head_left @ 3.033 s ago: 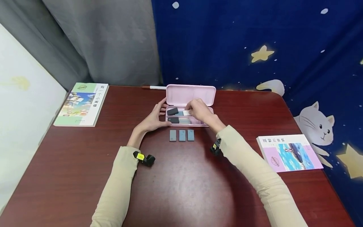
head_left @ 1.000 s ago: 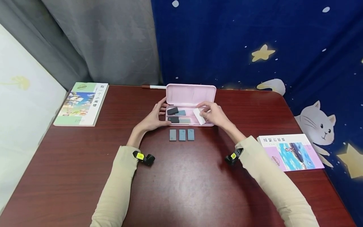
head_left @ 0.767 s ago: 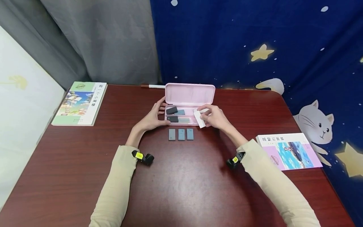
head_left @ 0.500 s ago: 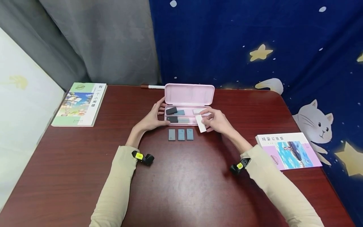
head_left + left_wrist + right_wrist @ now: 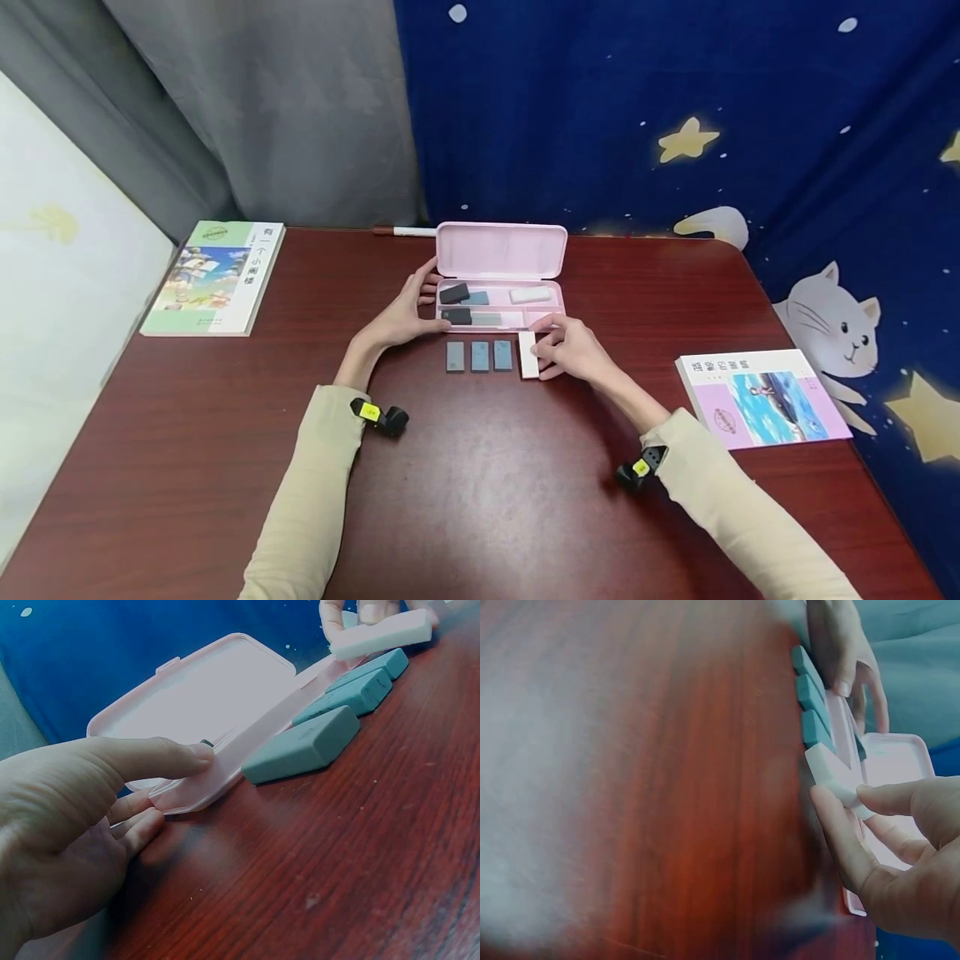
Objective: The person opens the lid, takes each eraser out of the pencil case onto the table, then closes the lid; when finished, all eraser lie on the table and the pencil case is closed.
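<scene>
A pink pencil case (image 5: 501, 250) lies with its lid raised. My left hand (image 5: 405, 317) grips its left end, thumb on the front rim and fingers at the far side. Between thumb and fingers, my right hand (image 5: 573, 350) pinches a white eraser (image 5: 528, 357) just in front of the case. To its left a grey eraser (image 5: 455, 357) and two blue erasers (image 5: 491, 357) form a row on the table. Inside the case are two dark blocks (image 5: 453, 293), a blue eraser (image 5: 477, 297), a greyish piece (image 5: 487, 318) and another white eraser (image 5: 529, 294).
A white pen with a brown end (image 5: 412, 232) lies behind the case at the table's back edge. One book (image 5: 213, 279) is at the far left, another (image 5: 765, 400) at the right. Curtains hang behind the brown table (image 5: 465, 500).
The right hand has taken the white eraser out of the case and brought it forward, beside the row of erasers. The left hand has stayed at the case's left end.
</scene>
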